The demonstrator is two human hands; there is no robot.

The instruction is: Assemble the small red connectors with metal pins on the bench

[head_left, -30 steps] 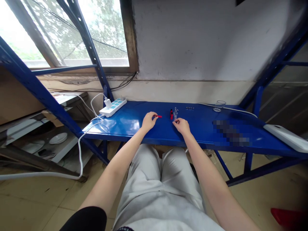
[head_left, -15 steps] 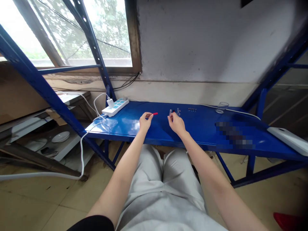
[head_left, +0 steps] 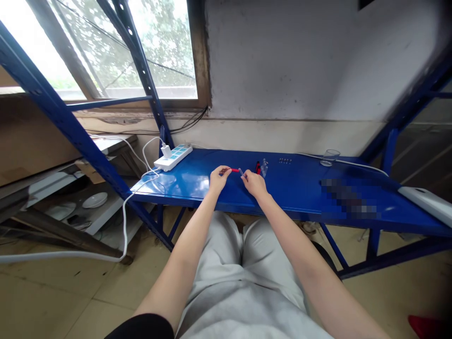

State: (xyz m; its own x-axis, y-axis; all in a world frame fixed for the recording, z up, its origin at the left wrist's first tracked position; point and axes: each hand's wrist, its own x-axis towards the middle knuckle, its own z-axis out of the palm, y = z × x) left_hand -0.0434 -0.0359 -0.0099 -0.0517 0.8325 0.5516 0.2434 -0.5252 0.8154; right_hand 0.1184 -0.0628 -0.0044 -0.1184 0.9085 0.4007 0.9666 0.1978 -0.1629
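Note:
My left hand (head_left: 219, 178) pinches a small red stick-like piece (head_left: 234, 170) that points to the right. Just beside its tip is a small clear tube (head_left: 241, 172), gripped between the fingers of my right hand (head_left: 254, 182) and tilted. At this size I cannot tell whether the two parts touch. Behind my right hand, small red and black pieces (head_left: 258, 167) lie on the blue tabletop (head_left: 300, 188), partly hidden by the fingers. Close to them is a cluster of clear tubes (head_left: 264, 167). Farther right, several tiny metallic pieces (head_left: 285, 161) form a row.
A white power strip (head_left: 173, 157) with a plugged-in adapter sits at the table's left end, its cable hanging over the edge. To the right are a drinking glass (head_left: 330, 157), a blurred-out dark object (head_left: 348, 197) and a white box-like object (head_left: 425, 205). Blue posts frame both ends.
My right hand has moved left from the pile, bringing the clear tube close to the red piece. My left hand stays nearly in place, still pinching the red piece. The view has shifted slightly.

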